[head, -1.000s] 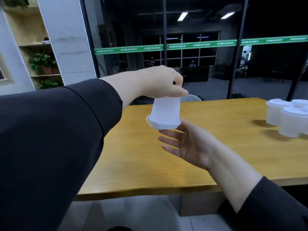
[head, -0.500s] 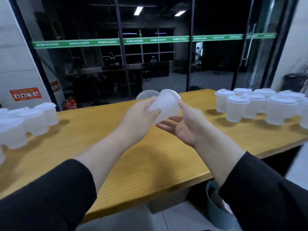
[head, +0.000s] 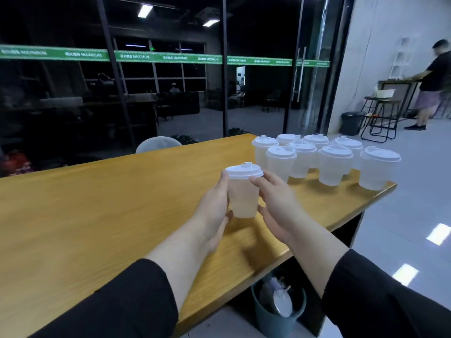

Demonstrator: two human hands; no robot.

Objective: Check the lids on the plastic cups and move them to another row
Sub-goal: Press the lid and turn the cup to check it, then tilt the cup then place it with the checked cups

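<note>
The cup [head: 242, 197] stood upright between both hands over the table [head: 102, 211], toward its right end and just short of the group of lidded cups [head: 324, 157] clustered at the far right corner. The left hand [head: 214, 206] gripped the cup's left wall, fingers behind it and thumb near the base; the right hand [head: 275, 201] held the right wall, fingertips just under the lid [head: 244, 171]. Whether the base rested on the tabletop or hung just above it could not be determined. Principal risk, in my judgement: the cup wall appeared thin, translucent and frosted, tapering toward the base, and would likely flex under a firm squeeze, which could lift the lid's rim off its seat. The lid was opaque white, domed, with a small raised tab at the top; a snag of the right fingertips under its rim could pop it loose. A second risk lay in placement: the grouped cups stood close together, some touching, near the right edge of the table, and a careless set-down could knock a light neighbour over or off that edge. The tabletop was smooth yellow wood grain, offering little grip to a light plastic base. A bin [head: 278, 311] stood below the near edge.
</note>
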